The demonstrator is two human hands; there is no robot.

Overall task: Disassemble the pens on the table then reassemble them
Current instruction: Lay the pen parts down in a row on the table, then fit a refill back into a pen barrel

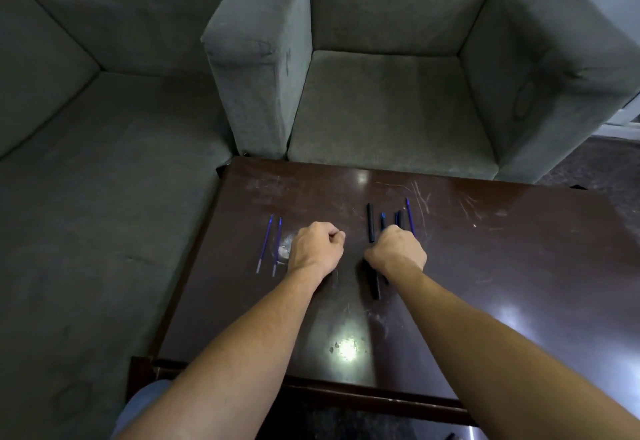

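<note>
On the dark wooden table [485,266] two blue refills [265,244] lie side by side at the left. My left hand [317,249] rests just right of them as a closed fist; whether it holds anything I cannot tell. My right hand [398,252] is closed around a black pen barrel [374,283] that sticks out toward me below the fist. Beyond my right hand lie a black barrel [370,218], short dark pen parts [399,219] and another blue refill [410,215].
A grey armchair [398,107] stands right behind the table's far edge, and a grey sofa [97,162] runs along the left side. Light glare spots show on the table's near part. A denim-clad knee shows at the lower left.
</note>
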